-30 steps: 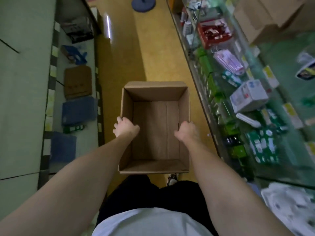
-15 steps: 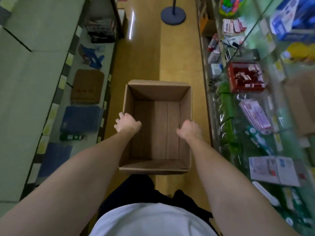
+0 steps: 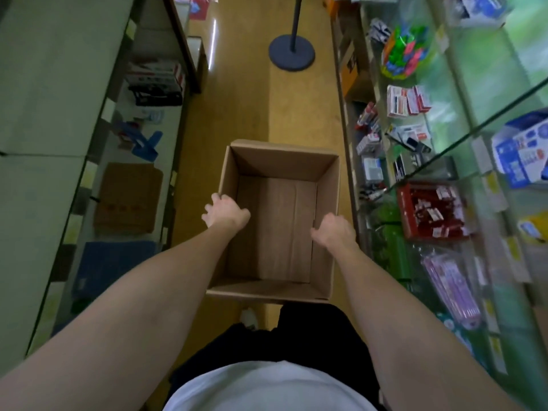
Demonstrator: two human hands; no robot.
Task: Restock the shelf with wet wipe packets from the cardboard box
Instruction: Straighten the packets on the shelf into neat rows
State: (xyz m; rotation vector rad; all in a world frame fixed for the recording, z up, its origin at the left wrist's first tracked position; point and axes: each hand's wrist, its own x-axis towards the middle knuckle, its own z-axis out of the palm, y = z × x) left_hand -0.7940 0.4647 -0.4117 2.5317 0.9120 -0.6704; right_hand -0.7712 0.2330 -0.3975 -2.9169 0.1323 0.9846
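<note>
Two hands carry an open cardboard box (image 3: 278, 221) over the yellow-brown aisle floor (image 3: 252, 108), in front of the person's body. Its inside shows only bare brown bottom and walls. The left hand (image 3: 225, 215) has its fingers curled over the rim of the left wall, and the right hand (image 3: 333, 232) grips the rim of the right wall the same way. To the right, just beside the box, run glass shelves (image 3: 462, 120) packed with small goods: a red tray of little packets (image 3: 430, 212), green items (image 3: 391, 253) lower down near the right forearm, pink packs (image 3: 450, 286), a blue and white carton (image 3: 522, 155) and a bright multicoloured bundle (image 3: 406, 51); no wet wipe packet can be picked out among them. To the left stands a pale shelf unit (image 3: 44, 114) holding a flat brown pack (image 3: 129, 197), blue packs (image 3: 114, 268) and a dark boxed item (image 3: 155, 84). Farther up the aisle, well apart from the box, a pole on a round dark base (image 3: 292, 53) stands on the floor.
</note>
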